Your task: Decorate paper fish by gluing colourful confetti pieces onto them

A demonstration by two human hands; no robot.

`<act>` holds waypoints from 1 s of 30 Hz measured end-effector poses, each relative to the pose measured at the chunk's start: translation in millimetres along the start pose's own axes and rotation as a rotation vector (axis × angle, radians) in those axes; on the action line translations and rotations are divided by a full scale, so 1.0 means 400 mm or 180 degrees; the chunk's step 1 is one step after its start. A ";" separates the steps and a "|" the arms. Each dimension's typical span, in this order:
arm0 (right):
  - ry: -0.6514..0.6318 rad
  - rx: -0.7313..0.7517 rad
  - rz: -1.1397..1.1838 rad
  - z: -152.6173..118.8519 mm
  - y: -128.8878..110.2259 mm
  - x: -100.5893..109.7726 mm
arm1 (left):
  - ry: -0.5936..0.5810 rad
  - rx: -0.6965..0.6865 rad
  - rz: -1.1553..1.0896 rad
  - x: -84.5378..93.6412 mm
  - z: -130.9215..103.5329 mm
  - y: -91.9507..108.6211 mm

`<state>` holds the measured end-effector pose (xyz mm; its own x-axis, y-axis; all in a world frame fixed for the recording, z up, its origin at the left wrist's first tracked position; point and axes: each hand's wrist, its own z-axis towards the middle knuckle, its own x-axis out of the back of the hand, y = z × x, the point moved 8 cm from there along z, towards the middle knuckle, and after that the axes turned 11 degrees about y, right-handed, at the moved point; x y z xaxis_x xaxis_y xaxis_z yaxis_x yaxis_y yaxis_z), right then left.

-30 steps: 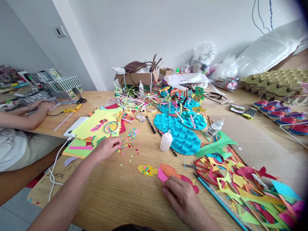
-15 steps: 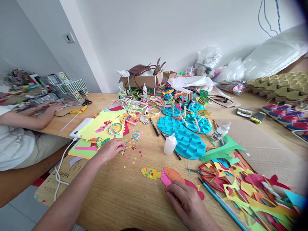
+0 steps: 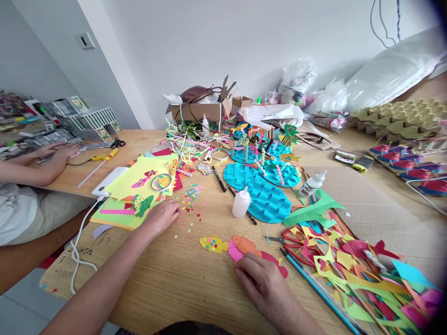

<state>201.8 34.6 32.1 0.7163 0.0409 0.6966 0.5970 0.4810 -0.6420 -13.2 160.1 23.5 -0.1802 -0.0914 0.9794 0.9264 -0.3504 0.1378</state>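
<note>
From my end I see the paper fish at the near middle of the surface. The orange fish overlaps the pink fish, with the red fish just to the right. The yellow fish, dotted with colour, lies to their left, its tail close to the pink one. My right hand is over the near side of this group, fingers bent and close together; I cannot tell whether they grip anything. My left hand is half curled at the near left side of the scattered paper dots, its fingers narrow, and I cannot tell whether a dot is between them.

A broad stretch of wood runs between my forearms to the near edge, giving room to move. Farther off, the glue bottle stands upright beside the blue mat. On the right, the scissors and the heaped paper scraps crowd that side. On the left, coloured sheets with a roll of tape on top sit beyond my left forearm, and the surface's left edge slants past them, a white cable hanging across it.
</note>
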 end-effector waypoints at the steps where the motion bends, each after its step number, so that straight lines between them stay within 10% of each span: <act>1: 0.0009 -0.0005 -0.0009 0.001 -0.001 0.001 | -0.0005 0.0005 -0.0002 -0.002 0.000 0.000; 19: 0.0004 0.0010 -0.0046 -0.002 0.003 0.003 | 0.0052 0.0285 -0.0278 0.097 -0.015 -0.047; 30: 0.0041 -0.0033 -0.0120 0.000 0.016 -0.002 | -0.0066 -0.0052 -0.0387 0.025 -0.034 -0.043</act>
<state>205.0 37.7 27.7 0.6978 0.0116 0.7162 0.6273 0.4728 -0.6188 -35.3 152.6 29.1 -0.2838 -0.0281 0.9585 0.8926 -0.3729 0.2534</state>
